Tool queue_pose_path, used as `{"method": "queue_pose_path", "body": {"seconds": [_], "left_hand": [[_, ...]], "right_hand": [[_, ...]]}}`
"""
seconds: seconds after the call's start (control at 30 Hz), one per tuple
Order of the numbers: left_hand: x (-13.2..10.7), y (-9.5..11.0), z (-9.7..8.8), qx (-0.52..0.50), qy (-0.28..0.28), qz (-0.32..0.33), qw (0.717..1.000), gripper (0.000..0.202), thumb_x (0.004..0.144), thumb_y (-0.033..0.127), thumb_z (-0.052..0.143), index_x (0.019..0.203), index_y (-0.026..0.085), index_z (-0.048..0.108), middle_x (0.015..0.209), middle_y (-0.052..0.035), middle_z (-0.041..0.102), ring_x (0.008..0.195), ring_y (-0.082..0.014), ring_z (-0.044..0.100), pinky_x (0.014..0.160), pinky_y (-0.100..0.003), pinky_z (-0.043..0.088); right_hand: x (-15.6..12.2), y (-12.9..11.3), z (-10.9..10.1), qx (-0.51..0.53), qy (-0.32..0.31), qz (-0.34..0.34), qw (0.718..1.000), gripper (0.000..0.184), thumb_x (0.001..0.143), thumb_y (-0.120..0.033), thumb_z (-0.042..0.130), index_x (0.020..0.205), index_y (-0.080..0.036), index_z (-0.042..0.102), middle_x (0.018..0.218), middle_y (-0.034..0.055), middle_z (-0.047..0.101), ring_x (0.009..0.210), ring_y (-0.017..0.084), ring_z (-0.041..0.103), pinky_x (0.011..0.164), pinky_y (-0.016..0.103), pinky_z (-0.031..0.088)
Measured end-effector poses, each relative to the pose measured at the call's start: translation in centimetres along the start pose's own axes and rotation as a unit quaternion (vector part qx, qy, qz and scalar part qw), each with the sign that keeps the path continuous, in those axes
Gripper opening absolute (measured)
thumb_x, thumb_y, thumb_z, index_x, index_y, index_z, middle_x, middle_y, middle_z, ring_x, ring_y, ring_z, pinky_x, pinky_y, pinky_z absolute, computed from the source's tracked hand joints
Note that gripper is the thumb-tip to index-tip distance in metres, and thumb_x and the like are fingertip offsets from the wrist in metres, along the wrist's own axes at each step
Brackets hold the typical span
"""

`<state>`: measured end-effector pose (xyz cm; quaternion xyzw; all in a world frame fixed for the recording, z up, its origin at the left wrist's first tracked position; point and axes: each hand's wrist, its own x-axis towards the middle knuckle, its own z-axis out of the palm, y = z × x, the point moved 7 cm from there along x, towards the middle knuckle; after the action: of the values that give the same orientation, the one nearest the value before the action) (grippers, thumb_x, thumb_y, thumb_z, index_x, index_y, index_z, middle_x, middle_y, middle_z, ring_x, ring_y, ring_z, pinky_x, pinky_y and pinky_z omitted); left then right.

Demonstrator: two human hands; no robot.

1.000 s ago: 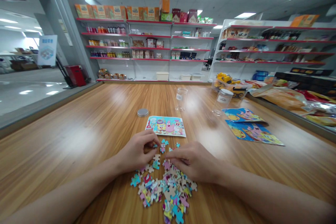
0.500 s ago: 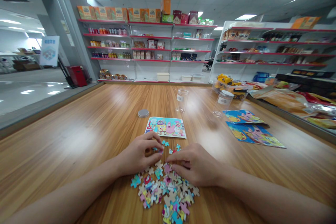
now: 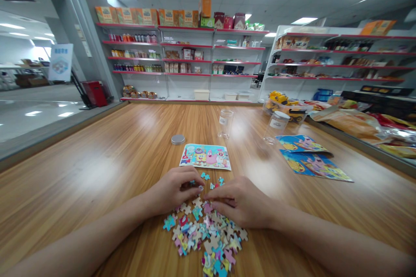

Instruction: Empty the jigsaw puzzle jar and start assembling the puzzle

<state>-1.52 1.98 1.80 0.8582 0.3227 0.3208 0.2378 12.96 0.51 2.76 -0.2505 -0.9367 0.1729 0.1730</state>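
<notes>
A heap of small colourful jigsaw pieces [image 3: 208, 238] lies on the wooden table [image 3: 107, 160] right in front of me. My left hand [image 3: 175, 190] rests at the heap's far left edge with its fingers curled and pinched on a small puzzle piece. My right hand [image 3: 242, 201] lies palm down on the heap's far right side, fingertips pressed together on the pieces. A few loose pieces [image 3: 212, 180] lie between the hands and a cartoon picture card [image 3: 205, 156] farther away.
A round metal lid [image 3: 177, 139] and two clear jars [image 3: 225, 123] [image 3: 274, 127] stand beyond the card. Two more cartoon sheets [image 3: 308, 156] lie to the right. Packaged goods and a yellow toy truck [image 3: 282, 99] crowd the right edge. Store shelves stand behind.
Both hands have stayed at the heap; my left hand's fingers curled in tighter over a piece and shifted slightly right. The view has tilted a little.
</notes>
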Motion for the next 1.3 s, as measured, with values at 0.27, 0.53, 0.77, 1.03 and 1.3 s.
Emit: {"method": "queue_pose_path", "body": {"seconds": [0.27,0.53,0.77,1.03,1.3], "left_hand": [[-0.1,1.4,-0.2,0.030,-0.031,-0.010,0.999,0.028,0.089,0.023,0.059,0.112,0.016,0.072,0.108,-0.0119,0.059,0.101,-0.0225,0.058,0.090,-0.037,0.051],[-0.1,1.2,0.0,0.005,-0.034,0.003,0.999,0.020,0.089,0.022,0.062,0.106,0.016,0.071,0.104,-0.0103,0.063,0.097,-0.0205,0.060,0.088,-0.034,0.050],[-0.1,0.5,0.0,0.006,-0.022,-0.014,1.000,0.017,0.087,0.022,0.066,0.102,0.015,0.069,0.095,-0.0082,0.066,0.089,-0.0200,0.061,0.082,-0.032,0.050],[-0.2,0.9,0.1,0.007,-0.041,0.007,0.999,0.021,0.091,0.024,0.064,0.108,0.018,0.074,0.104,-0.0094,0.064,0.098,-0.0202,0.061,0.089,-0.034,0.049],[0.0,0.7,-0.2,-0.018,-0.005,0.007,1.000,0.016,0.088,0.021,0.065,0.098,0.014,0.074,0.092,-0.0075,0.070,0.083,-0.0166,0.063,0.076,-0.027,0.049]], "right_hand": [[-0.2,0.7,0.2,0.005,0.003,0.046,0.999,0.017,0.090,-0.030,0.060,0.100,-0.022,0.072,0.062,-0.0024,0.062,0.053,0.009,0.051,0.053,0.020,0.032],[-0.1,0.7,0.3,0.005,0.002,0.049,0.999,0.020,0.091,-0.031,0.060,0.106,-0.024,0.072,0.062,-0.0023,0.061,0.054,0.010,0.052,0.054,0.020,0.032],[-0.3,0.9,0.1,0.004,-0.001,0.072,0.997,0.017,0.089,-0.029,0.062,0.100,-0.022,0.071,0.061,-0.0031,0.059,0.051,0.009,0.047,0.053,0.021,0.030],[-0.1,1.6,0.3,0.040,0.006,0.094,0.995,0.009,0.086,-0.024,0.067,0.094,-0.020,0.069,0.058,-0.0053,0.054,0.052,0.008,0.045,0.055,0.020,0.029],[-0.2,2.4,0.3,0.072,0.021,0.146,0.986,0.014,0.081,-0.030,0.073,0.088,-0.018,0.071,0.057,-0.0052,0.052,0.051,0.008,0.043,0.053,0.020,0.028]]}}
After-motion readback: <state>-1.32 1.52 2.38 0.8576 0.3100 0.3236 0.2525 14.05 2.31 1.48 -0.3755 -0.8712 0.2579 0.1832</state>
